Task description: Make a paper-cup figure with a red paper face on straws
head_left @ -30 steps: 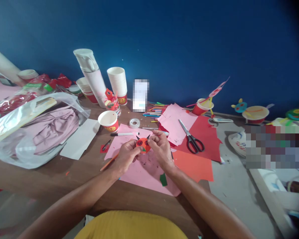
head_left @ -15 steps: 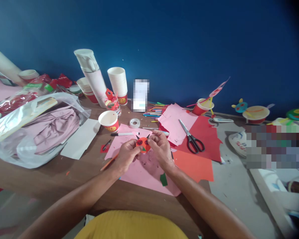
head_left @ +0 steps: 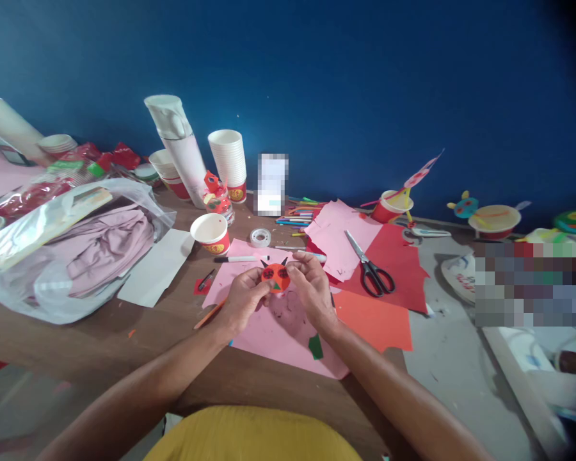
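A small round orange paper face (head_left: pixel 275 274) has dark eye patches, two pointed black ears and a green triangle below the eyes. Its left edge is pinched between the thumb and fingers of my left hand (head_left: pixel 246 296). At the opposite edge, my right hand (head_left: pixel 312 288) has its thumb and fingers closed on the face. Both hands hold it above a pink sheet (head_left: pixel 269 333) marked with dark specks. A green paper scrap (head_left: pixel 315 347) lies on that sheet near my right wrist. Behind the face is a black-and-white marker (head_left: pixel 240 258).
Black-handled scissors (head_left: pixel 373 272) rest on red paper (head_left: pixel 408 275) to the right. A paper cup (head_left: pixel 210 234), a tape roll (head_left: pixel 260 237) and stacked cups (head_left: pixel 228 160) stand behind. A plastic bag (head_left: pixel 77 256) lies left, and an orange pencil (head_left: pixel 211 312) beside my left wrist.
My right thumb has shifted off the right eye to the face's edge, so that eye now shows more fully. My left hand keeps its pinch.
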